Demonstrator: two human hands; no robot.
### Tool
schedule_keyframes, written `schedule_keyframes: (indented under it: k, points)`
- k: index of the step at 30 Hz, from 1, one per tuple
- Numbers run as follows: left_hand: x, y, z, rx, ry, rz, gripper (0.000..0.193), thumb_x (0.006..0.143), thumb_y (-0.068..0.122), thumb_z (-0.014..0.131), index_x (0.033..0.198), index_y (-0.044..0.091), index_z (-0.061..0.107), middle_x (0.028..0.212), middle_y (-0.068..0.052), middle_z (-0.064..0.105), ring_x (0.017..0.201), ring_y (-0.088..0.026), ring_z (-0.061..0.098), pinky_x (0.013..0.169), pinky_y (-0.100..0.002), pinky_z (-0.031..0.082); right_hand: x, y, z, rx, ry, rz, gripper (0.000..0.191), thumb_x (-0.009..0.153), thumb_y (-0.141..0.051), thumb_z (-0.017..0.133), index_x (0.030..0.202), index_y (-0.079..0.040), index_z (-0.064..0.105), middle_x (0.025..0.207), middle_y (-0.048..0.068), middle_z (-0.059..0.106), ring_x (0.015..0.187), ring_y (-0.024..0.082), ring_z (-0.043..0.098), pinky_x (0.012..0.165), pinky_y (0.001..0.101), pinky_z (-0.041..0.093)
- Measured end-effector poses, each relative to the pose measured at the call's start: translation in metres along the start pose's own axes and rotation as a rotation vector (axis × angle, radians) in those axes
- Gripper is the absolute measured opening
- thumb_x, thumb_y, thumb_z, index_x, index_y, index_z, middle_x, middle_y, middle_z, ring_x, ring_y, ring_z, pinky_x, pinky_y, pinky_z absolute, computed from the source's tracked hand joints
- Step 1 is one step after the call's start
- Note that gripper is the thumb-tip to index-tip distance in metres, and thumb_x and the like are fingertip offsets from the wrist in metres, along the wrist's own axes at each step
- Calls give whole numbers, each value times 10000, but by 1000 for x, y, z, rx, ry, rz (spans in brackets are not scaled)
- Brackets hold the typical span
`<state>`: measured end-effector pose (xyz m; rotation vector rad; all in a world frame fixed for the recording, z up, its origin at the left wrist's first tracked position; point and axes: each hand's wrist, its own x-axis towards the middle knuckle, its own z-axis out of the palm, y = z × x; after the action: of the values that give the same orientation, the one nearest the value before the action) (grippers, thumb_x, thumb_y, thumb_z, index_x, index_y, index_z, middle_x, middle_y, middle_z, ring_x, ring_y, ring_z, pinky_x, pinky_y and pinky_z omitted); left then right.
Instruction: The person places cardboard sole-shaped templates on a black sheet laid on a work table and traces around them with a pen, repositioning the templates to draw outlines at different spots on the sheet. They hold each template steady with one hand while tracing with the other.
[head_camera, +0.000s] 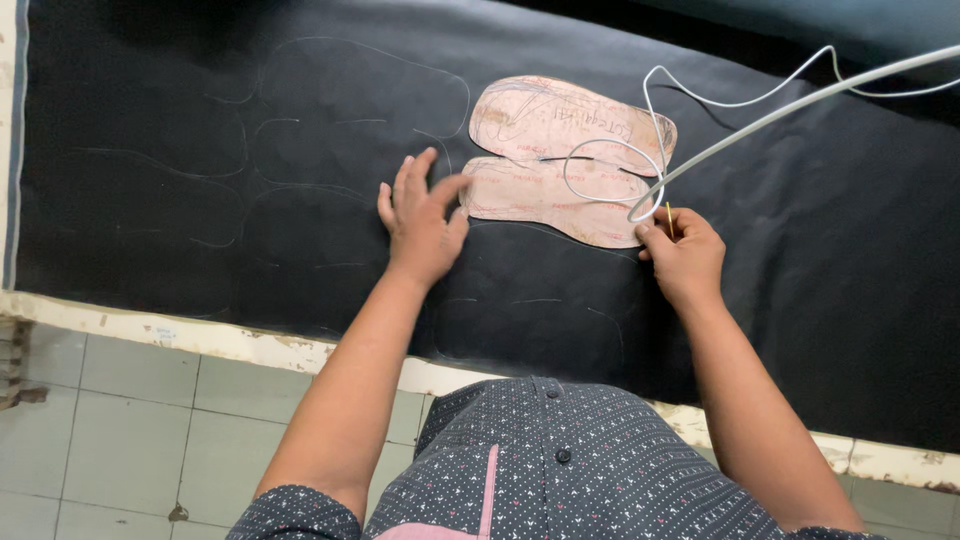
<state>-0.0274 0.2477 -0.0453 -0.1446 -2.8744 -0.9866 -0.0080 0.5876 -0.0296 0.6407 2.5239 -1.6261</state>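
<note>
Cardboard sole templates lie on the black sheet covering the table; the left hand presses flat, fingers spread, at their edge; the right hand pinches a thin yellow marker beside them; a white cable loops across.

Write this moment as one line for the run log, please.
left hand: flat, steadying cardboard sole template | right hand: pinching thin marking tool at template edge | surface: black sheet with traced outlines
</note>
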Motion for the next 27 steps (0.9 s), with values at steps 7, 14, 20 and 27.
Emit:
schedule_keyframes:
  k: [7,14,20,27]
  points:
    - [-8,52,62,157,-194,454,324,1057,132,623,1349,-8,600,1584,-188,464,1436,-369,446,1214,-501,428,-8,-11,-2,-467,115,-379,184,897,-174,789,1011,-40,739,934,107,696,771,233,675,668,329,532]
    - [-34,108,74,259,-291,379,704,853,343,636,1425,-36,480,1549,-349,311,1418,-598,311,1171,-634,283,-71,-74,15,-606,-84,-713,159,943,-198,675,1044,-87,727,1040,118,673,890,333,667,780,415,538]
    - [-38,113,74,375,-240,434,706,989,335,573,1521,-88,382,1588,-318,313,1471,-541,275,1236,-620,201,-43,-121,52,-523,-448,-727,217,964,-213,657,1089,-61,750,923,167,663,909,366,661,784,449,524]
    - [-27,122,69,355,-597,327,717,924,418,575,1455,-43,431,1569,-260,356,1491,-438,228,1215,-566,112,-4,-116,78,-581,-594,-696,215,991,-243,643,1036,-48,723,1006,152,727,962,367,688,841,438,538]
